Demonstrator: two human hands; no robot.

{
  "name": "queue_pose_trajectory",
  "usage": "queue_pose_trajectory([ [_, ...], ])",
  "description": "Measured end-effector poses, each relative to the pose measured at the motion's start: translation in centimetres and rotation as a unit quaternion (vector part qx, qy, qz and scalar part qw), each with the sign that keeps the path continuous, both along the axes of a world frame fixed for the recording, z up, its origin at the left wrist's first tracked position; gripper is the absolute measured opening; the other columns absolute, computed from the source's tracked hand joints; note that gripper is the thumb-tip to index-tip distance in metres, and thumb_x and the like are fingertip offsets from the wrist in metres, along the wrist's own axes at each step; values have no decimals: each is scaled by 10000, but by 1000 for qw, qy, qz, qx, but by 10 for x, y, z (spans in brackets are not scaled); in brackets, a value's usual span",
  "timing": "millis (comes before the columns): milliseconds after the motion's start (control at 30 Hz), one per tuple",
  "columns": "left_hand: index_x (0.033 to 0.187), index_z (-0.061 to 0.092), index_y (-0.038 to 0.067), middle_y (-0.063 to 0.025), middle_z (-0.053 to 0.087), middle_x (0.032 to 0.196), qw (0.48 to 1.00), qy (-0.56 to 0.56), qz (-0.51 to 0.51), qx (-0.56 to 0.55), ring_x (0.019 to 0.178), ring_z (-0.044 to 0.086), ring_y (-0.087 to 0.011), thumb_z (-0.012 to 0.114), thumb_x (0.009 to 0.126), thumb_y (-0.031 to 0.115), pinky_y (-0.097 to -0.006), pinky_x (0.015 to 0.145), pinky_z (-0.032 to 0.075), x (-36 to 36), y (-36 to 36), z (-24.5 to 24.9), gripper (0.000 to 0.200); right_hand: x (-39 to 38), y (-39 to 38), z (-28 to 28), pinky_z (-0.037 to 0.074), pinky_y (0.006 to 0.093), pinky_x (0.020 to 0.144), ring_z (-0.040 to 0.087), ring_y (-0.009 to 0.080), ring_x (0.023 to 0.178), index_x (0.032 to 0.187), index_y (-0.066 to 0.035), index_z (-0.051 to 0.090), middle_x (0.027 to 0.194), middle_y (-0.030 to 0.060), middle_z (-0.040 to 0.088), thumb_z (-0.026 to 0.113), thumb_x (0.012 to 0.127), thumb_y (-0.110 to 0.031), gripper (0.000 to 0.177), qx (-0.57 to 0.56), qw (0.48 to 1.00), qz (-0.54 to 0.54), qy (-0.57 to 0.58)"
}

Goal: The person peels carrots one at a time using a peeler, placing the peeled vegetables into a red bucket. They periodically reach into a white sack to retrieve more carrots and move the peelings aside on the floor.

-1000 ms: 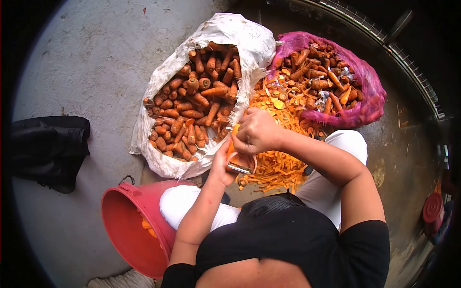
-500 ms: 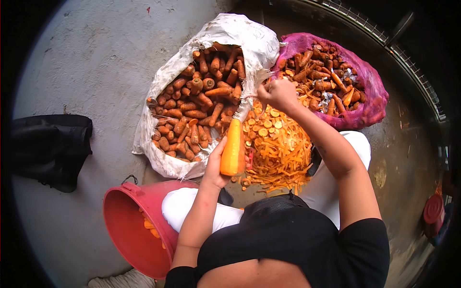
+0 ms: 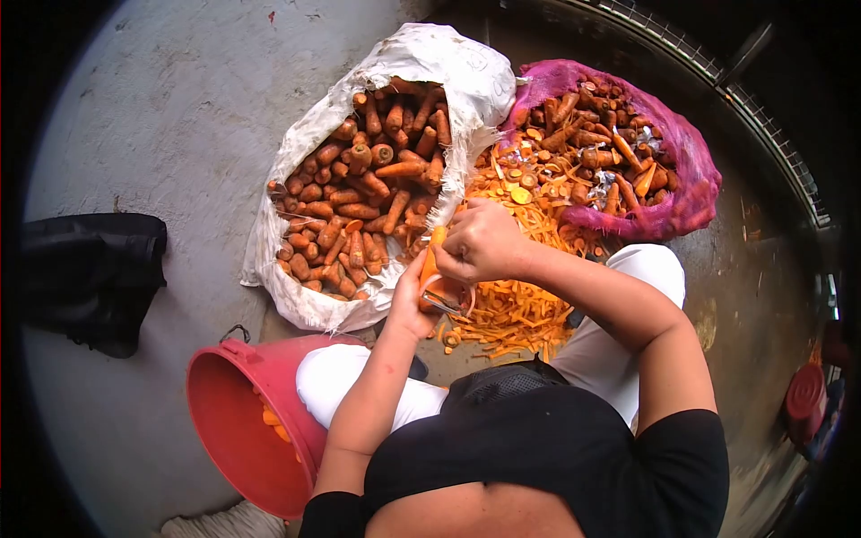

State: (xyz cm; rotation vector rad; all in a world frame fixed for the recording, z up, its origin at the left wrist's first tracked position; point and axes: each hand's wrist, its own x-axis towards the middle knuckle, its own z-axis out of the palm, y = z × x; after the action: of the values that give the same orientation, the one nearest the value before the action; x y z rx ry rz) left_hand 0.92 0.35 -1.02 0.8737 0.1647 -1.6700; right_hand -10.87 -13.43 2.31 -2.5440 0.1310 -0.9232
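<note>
My left hand (image 3: pixel 410 303) is wrapped round a bright orange, largely peeled carrot (image 3: pixel 432 260), its narrow end pointing away from me. Across the carrot's thick near end lies the metal blade of a peeler (image 3: pixel 443 296), gripped in my right hand (image 3: pixel 484 240). The right hand hides part of the carrot and most of the peeler's handle. Beyond and below my hands, a heap of orange peelings (image 3: pixel 525 318) with cut carrot ends covers the floor. Unpeeled carrots (image 3: pixel 359 211) fill an open white sack (image 3: pixel 278 238) just past my left hand.
A pink mesh sack (image 3: pixel 695 184) of carrots and scraps lies at the upper right. By my left knee, a red bucket (image 3: pixel 309 354) is tipped on its side with some peeled carrots (image 3: pixel 276 423) inside. Dark cloth (image 3: pixel 99 269) lies at far left.
My right hand has come down and toward me, from above the peelings to the carrot, bringing the peeler onto its near end. My left hand still holds the carrot.
</note>
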Motion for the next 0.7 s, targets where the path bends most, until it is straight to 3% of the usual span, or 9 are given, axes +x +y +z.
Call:
queue_pose_trajectory([
  [167,1166,527,70,-90,631,995,999,-13,40,33,865,645,-207,364,986,364,-343,711,551,-14,-4,25,381,1,-2,0,360,337,506,480,207,438,423,-134,481,439,13,489,609,749,-196,355,9,1000,17,-17],
  [267,1150,529,53,-110,636,916,998,-29,-51,-6,764,654,-217,378,983,372,-337,647,554,-5,9,16,391,4,-15,-14,394,316,515,480,197,409,440,-134,526,424,34,475,586,774,-201,346,92,994,-43,46],
  [300,1131,527,29,-126,632,860,993,-102,-67,0,685,649,-227,384,980,382,-330,605,551,-15,19,37,410,4,-45,-18,415,319,512,470,194,393,440,-128,542,419,40,481,561,800,-253,382,62,982,-105,142],
  [333,1129,525,22,-131,631,863,994,-89,-69,-14,685,649,-230,381,981,387,-330,609,551,-16,22,40,419,-2,-81,-23,437,323,509,459,191,377,439,-122,558,414,46,488,535,825,-305,428,32,957,-165,237],
  [400,1125,521,8,-142,629,870,994,-70,-71,-47,685,648,-235,375,982,397,-330,615,551,-10,23,45,439,-7,-105,-50,448,303,499,478,157,381,498,-110,612,410,30,485,503,843,-355,437,-2,921,-281,269],
  [433,1153,510,46,-150,627,883,994,-68,-58,-64,717,655,-253,356,980,425,-383,586,557,-4,23,36,445,-4,-106,-54,446,301,490,492,149,389,519,-114,633,413,26,494,492,848,-366,438,0,917,-308,255],
  [500,1162,508,46,-152,628,904,995,-79,-36,-52,734,655,-257,364,980,421,-388,612,561,4,20,27,442,0,-100,-54,443,297,473,520,133,406,560,-121,675,421,19,513,471,856,-388,448,4,906,-354,230],
  [600,1181,503,34,-148,629,946,995,-93,-10,-18,769,651,-247,389,975,407,-373,678,564,9,13,27,441,9,-74,-16,443,306,456,549,157,412,609,-150,717,470,23,581,481,852,-386,414,196,915,-260,239],
  [700,1184,504,33,-126,627,967,995,-101,3,-15,791,649,-203,397,971,415,-348,693,561,7,5,29,450,5,-41,7,410,298,430,525,150,384,557,-147,689,473,8,584,529,846,-332,379,228,960,-100,131],
])
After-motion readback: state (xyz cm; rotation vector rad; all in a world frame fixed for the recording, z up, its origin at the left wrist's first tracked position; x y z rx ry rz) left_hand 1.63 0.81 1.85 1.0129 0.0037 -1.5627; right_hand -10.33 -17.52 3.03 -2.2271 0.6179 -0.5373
